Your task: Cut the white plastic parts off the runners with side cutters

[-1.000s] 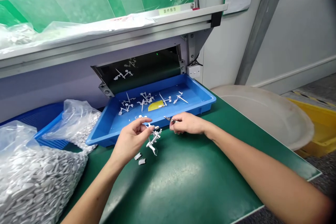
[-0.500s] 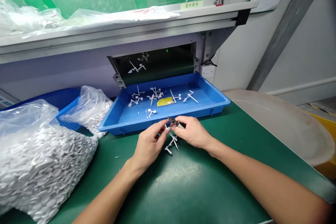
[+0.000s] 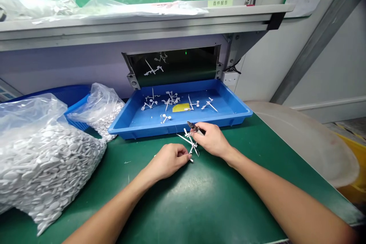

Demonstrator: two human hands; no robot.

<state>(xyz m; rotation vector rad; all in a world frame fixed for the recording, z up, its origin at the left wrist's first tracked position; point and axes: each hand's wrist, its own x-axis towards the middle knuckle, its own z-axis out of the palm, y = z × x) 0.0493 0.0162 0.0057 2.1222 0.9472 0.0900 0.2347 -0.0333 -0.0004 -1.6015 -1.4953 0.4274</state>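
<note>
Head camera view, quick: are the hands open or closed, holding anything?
Left hand: closed, beside a white plastic sprue; cannot tell if gripping it.
Right hand: closed, holding small pliers.

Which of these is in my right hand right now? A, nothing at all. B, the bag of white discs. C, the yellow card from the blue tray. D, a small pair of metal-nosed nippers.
D. The right hand closes around small nippers, their dark metal nose showing past the fingers, beside a white plastic runner.
</note>
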